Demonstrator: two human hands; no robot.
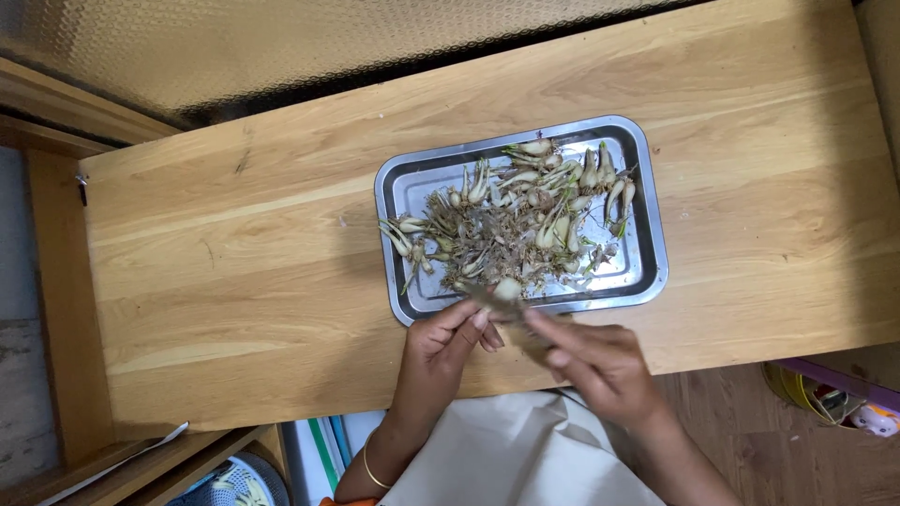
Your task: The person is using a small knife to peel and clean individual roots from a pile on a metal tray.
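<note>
Both hands meet at the near rim of a steel tray: the left hand pinches a pale bulb between thumb and fingertips right at the tray's edge, while the right hand closes its fingers on the same bulb's stalk end, which is too blurred to make out clearly. Behind them the tray sits on a light wooden table and holds a loose heap of small white bulbs with stringy roots, spread across most of its floor.
</note>
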